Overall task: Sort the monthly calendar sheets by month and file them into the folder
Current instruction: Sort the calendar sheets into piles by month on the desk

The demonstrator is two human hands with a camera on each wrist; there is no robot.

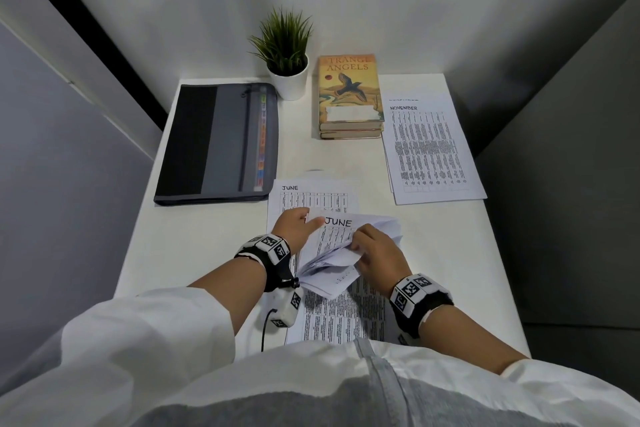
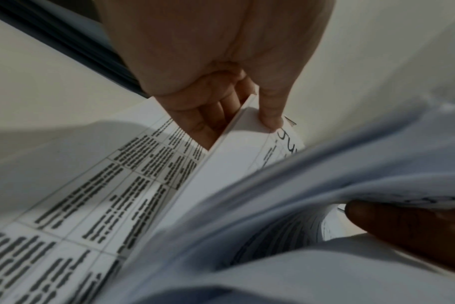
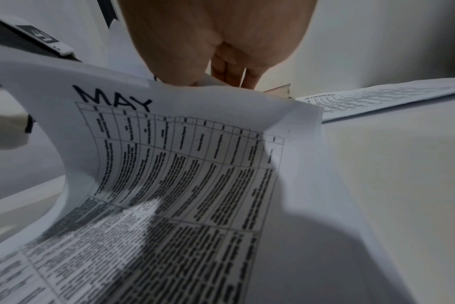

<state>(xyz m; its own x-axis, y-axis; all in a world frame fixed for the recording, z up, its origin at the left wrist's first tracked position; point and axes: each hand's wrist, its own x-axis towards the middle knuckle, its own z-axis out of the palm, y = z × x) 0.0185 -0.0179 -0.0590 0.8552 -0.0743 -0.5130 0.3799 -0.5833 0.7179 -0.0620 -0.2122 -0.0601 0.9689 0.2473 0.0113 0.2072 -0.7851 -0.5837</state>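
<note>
A loose stack of calendar sheets (image 1: 341, 253) is lifted off the white desk (image 1: 207, 253) in front of me. Its exposed page is headed JUNE. My left hand (image 1: 311, 220) pinches the stack's top-left corner, thumb (image 2: 270, 117) on top and fingers (image 2: 208, 119) beneath. My right hand (image 1: 360, 246) grips several sheets curled back toward me. In the right wrist view a MAY sheet (image 3: 182, 174) bends under my right hand (image 3: 221, 80). Another JUNE sheet (image 1: 311, 194) lies flat just beyond. The grey zipped folder (image 1: 221, 142) lies at the back left, closed.
A pile headed NOVEMBER (image 1: 429, 149) lies at the back right of the desk. Stacked books (image 1: 349, 97) and a potted plant (image 1: 287, 52) stand against the back wall. More printed sheets (image 1: 343, 315) lie under my wrists at the front edge.
</note>
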